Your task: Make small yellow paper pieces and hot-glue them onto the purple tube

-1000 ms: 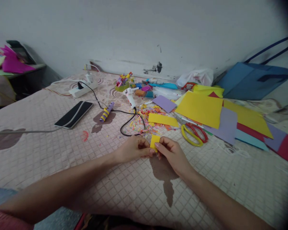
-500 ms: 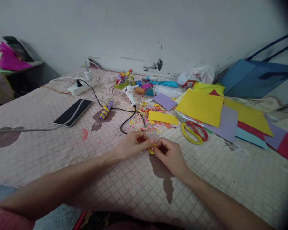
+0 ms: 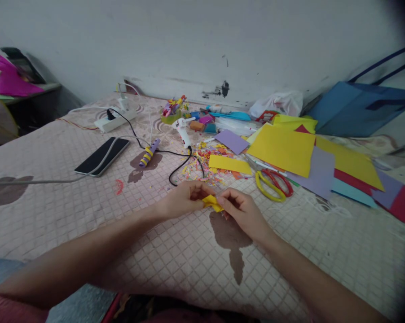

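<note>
Between my hands is a small piece of yellow paper (image 3: 213,203), creased and partly covered by fingers. My left hand (image 3: 184,198) pinches its left end. With thumb and fingers, my right hand (image 3: 239,207) grips the right end. Just beyond them lie coloured paper scraps (image 3: 197,170) and a yellow paper strip (image 3: 230,164). Scissors with yellow and red handles (image 3: 270,185) rest to the right of my right hand. A white glue gun (image 3: 182,132) stands behind the scraps, its black cord curling toward my left hand.
Coloured sheets (image 3: 283,150) are spread at the right, before a blue bag (image 3: 364,107). A purple roll with yellow bands (image 3: 150,152) and a phone (image 3: 102,156) lie at the left. Behind the phone sits a power strip (image 3: 115,120) with cables. The patterned cloth (image 3: 175,269) covers the surface.
The yellow paper shows more between my fingers, folded and turned differently. My left thumb has drawn back to the left, and my hands have shifted slightly apart.
</note>
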A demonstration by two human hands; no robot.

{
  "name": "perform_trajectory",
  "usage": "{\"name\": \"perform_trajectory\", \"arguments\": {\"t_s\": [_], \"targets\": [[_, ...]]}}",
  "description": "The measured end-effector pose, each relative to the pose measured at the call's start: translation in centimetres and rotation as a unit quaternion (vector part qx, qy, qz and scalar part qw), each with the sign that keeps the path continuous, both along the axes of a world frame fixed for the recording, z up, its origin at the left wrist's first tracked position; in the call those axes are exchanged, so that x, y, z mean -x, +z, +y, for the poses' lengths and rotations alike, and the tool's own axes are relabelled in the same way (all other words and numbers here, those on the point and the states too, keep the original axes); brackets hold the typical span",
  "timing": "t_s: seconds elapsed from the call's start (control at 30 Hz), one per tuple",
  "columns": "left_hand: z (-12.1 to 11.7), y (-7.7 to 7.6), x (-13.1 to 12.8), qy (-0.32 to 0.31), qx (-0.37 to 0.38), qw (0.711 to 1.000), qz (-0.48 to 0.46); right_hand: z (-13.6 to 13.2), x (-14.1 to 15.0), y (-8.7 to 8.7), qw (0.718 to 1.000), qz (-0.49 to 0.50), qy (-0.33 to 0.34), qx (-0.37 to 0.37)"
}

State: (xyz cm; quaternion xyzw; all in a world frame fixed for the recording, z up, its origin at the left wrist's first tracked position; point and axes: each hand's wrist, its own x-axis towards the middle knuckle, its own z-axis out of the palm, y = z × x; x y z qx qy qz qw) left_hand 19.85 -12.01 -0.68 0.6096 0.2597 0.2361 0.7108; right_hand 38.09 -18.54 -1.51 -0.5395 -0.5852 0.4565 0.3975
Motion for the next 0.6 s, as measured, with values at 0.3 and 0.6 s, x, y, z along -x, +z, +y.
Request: {"name": "perform_trajectory", "arguments": {"t_s": [0.3,0.6], "targets": [[-0.8,1.1,-0.3,0.083,-0.064,0.994,0.006,-0.2,-0.3,0.3,0.967,-0.142,-0.036,-0.208],[-1.3,0.0,-0.8,0.016,0.308,0.948,-0.085,-0.1,-0.6,0.7,0.916,-0.152,-0.066,-0.366]]}}
